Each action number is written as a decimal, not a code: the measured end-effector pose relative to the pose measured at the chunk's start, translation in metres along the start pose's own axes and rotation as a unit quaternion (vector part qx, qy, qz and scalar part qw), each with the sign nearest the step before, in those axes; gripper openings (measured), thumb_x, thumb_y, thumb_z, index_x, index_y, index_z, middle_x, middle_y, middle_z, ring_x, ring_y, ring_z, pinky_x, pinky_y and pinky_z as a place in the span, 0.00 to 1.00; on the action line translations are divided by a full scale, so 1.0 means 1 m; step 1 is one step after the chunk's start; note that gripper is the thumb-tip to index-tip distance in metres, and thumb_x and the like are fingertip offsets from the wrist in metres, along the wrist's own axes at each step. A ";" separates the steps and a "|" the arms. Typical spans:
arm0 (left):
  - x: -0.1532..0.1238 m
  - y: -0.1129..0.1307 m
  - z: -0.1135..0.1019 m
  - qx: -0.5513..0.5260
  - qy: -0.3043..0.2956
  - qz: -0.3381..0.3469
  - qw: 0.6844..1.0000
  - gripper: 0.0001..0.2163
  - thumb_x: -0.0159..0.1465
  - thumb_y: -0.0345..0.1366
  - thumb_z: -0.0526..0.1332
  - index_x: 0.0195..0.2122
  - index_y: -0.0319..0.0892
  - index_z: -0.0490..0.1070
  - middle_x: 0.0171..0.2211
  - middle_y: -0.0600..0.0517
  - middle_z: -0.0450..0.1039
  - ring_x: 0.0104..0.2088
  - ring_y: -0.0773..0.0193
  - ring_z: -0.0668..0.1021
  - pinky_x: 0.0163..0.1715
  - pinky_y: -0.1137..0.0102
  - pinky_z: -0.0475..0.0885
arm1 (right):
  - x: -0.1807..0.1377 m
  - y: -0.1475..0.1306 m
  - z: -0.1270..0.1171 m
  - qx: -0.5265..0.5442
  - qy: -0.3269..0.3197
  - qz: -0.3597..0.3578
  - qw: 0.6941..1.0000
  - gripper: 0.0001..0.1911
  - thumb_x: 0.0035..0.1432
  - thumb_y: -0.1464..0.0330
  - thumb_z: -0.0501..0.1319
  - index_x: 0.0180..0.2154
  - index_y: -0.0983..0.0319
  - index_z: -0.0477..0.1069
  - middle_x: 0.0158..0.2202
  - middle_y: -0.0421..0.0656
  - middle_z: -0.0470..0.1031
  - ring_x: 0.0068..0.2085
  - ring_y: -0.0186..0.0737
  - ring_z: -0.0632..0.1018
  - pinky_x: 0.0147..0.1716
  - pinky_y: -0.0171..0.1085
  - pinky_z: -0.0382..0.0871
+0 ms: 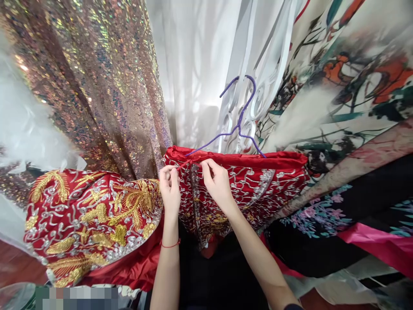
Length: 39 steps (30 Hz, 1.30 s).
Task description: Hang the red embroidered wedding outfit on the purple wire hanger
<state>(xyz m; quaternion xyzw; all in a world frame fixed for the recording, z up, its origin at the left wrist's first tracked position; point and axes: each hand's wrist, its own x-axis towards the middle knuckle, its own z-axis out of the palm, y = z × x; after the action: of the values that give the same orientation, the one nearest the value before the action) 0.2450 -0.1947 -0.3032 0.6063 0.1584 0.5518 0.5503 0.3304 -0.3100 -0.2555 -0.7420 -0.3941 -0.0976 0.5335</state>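
A red skirt with silver and gold embroidery and a smooth red satin waistband hangs in front of me. The purple hanger has its lower part hidden behind the waistband. A thin red tie cord stretches between my hands near the left end of the band. My left hand pinches it, fingers closed. Just to the right, my right hand is closed at the waistband with thumb and finger pinched together, apparently on the same cord.
Another red garment with gold embroidery lies at the left, over red satin. A sequined curtain hangs behind it. White ornate rack bars rise behind the hanger. Floral printed cloth and black embroidered fabric fill the right side.
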 end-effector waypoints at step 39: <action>0.002 0.025 -0.003 -0.036 -0.211 -0.089 0.973 0.12 0.54 0.44 0.72 0.28 0.41 0.78 0.31 0.52 0.76 0.35 0.64 0.75 0.44 0.68 0.73 | 0.025 -0.008 -0.027 -0.067 -0.189 -0.281 0.939 0.10 0.68 0.71 0.56 0.43 0.62 0.76 0.41 0.45 0.80 0.40 0.37 0.79 0.41 0.35 0.71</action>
<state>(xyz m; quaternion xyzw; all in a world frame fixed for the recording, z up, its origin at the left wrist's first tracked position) 0.2327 -0.1998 -0.2819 0.6724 0.0723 0.3658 0.6394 0.3492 -0.3208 -0.2243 -0.6399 -0.6727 -0.1276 0.3489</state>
